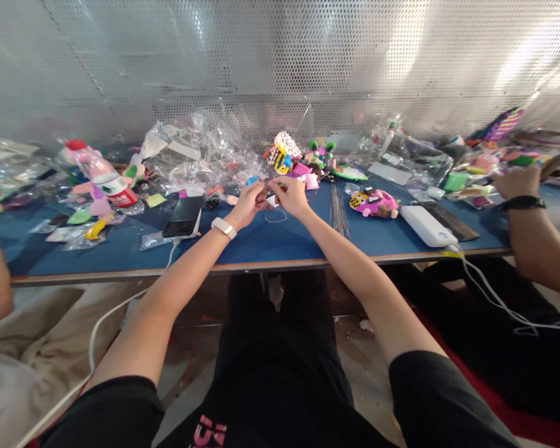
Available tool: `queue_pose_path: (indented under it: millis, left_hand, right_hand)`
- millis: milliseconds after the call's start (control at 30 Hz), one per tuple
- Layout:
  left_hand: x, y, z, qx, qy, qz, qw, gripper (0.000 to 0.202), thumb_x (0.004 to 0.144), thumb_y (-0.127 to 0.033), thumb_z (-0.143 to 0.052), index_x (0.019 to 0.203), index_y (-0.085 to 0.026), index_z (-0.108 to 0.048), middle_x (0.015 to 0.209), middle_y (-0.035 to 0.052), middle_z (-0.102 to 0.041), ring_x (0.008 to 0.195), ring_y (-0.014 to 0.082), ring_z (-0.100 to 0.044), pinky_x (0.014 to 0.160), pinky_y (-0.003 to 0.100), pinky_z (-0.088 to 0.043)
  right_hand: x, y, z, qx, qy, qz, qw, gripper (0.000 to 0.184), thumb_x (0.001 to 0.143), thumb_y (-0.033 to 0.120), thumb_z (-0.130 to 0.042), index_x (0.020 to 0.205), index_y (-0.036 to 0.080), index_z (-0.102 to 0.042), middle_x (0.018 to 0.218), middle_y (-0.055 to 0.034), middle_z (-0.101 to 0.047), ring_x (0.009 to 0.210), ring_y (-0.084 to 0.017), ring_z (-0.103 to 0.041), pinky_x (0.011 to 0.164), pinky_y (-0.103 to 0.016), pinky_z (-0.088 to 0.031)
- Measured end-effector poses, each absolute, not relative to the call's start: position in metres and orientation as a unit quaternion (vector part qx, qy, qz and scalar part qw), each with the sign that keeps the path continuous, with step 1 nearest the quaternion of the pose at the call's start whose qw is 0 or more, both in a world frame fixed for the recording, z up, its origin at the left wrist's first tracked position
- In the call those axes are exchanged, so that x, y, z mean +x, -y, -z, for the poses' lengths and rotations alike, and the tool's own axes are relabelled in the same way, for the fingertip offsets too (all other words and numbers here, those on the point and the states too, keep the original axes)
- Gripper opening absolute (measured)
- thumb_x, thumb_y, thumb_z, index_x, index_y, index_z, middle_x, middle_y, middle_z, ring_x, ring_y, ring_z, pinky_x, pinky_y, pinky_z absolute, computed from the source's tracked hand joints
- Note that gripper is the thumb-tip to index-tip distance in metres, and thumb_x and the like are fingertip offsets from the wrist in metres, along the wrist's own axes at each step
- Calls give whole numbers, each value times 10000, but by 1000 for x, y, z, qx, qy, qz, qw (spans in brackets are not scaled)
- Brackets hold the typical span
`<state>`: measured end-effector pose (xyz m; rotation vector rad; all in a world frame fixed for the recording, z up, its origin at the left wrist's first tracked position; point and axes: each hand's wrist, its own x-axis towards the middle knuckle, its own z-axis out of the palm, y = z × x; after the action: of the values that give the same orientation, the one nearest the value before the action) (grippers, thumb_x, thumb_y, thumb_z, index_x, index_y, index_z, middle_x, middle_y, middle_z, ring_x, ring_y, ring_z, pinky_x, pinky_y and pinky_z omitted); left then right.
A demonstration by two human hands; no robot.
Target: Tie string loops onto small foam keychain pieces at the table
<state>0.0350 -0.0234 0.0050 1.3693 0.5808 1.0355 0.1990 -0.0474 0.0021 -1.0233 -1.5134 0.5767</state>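
Note:
My left hand (pixel 248 206), with a white band at its wrist, and my right hand (pixel 290 195) meet above the blue table. The fingers of both are pinched together around a small white piece (pixel 271 200), mostly hidden by the fingertips. Just below them a thin wire loop (pixel 276 219) shows against the tabletop; whether it joins the piece I cannot tell. A bundle of thin wires (pixel 338 211) lies to the right of my right hand, beside a pink and yellow clay figure (pixel 374 203). Behind the hands are a colourful clay figure (pixel 284 152) and a green and black one (pixel 322 154).
Left of my hands lie a black phone (pixel 183 216) on a cable and a bottle with a red label (pixel 121 193). A white power bank (pixel 428 226) sits at right. Crumpled clear plastic bags (pixel 205 149) line the perforated metal wall. Co-workers' arms (pixel 532 218) appear at both sides.

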Motion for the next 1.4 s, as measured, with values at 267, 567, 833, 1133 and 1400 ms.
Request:
queue_pose_path:
  millis: [267, 567, 833, 1133, 1400]
  left_hand:
    - [33, 18, -1, 642, -262, -439, 571, 464, 956, -588, -705, 756, -237, -478, 647, -65, -308, 534, 109, -417, 736, 392, -634]
    - [30, 21, -7, 626, -251, -441, 592, 410, 878, -515, -827, 755, -203, -590, 648, -58, -361, 571, 87, -401, 722, 301, -621]
    - [25, 14, -4, 725, -261, -437, 463, 417, 896, -560, -782, 784, -196, -612, 682, -27, -524, 648, 122, -531, 762, 330, -601]
    - [12, 13, -10, 874, -242, -413, 86, 224, 1043, -342, -610, 870, -202, -591, 880, 51, -632, 825, 195, -608, 813, 347, -520]
    - [15, 14, -5, 888, -244, -390, 1, 126, 1019, -183, -595, 896, -206, -576, 918, 56, -609, 799, 204, -597, 783, 354, -515]
  right_hand:
    - [200, 44, 2, -433, 656, -242, 569, 416, 993, 620, -647, 886, 231, -745, 578, 5, -627, 499, -158, -595, 545, -297, -529]
    - [202, 48, -5, -425, 687, -223, 546, 479, 1031, 612, -611, 840, 186, -723, 542, 10, -614, 474, -140, -580, 523, -261, -456]
    - [206, 47, -6, -431, 698, -223, 527, 491, 1030, 613, -623, 808, 186, -719, 533, 14, -607, 485, -129, -575, 538, -249, -444]
    - [208, 35, 3, -415, 680, -286, 533, 491, 1008, 599, -669, 758, 178, -705, 507, 24, -571, 429, -98, -506, 465, -236, -375]
    - [210, 40, -1, -439, 687, -258, 518, 460, 1002, 584, -684, 801, 172, -727, 523, 16, -592, 462, -111, -540, 504, -240, -415]
